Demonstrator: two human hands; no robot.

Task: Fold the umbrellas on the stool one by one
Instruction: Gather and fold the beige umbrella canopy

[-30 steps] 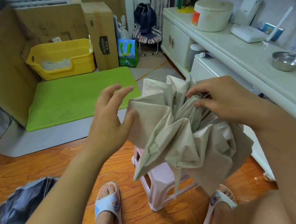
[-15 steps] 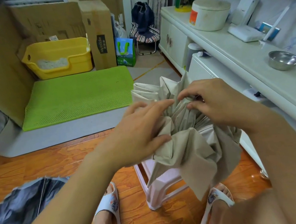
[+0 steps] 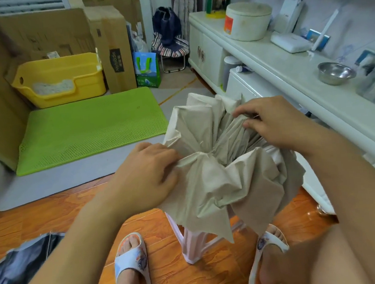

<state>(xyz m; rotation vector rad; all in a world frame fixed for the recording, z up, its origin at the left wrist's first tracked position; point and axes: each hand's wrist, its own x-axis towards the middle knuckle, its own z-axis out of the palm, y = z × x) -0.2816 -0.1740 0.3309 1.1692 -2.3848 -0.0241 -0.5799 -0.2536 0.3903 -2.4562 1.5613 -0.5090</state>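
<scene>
Beige umbrella [image 3: 219, 173] fabric above the stool [image 3: 192, 239] is feeling soft; I am pinching folds with left hand [image 3: 149, 168] and right hand [image 3: 278, 121].

Two umbrellas: a beige one [image 3: 218, 161] above the stool [image 3: 191, 240], a dark one [image 3: 17, 268] left of the stool. Two slippers [image 3: 131, 259].

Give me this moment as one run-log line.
step: gathering folds | left hand: pinches beige umbrella | right hand: grips its pleats | stool: under umbrella | dark umbrella: on floor
</scene>
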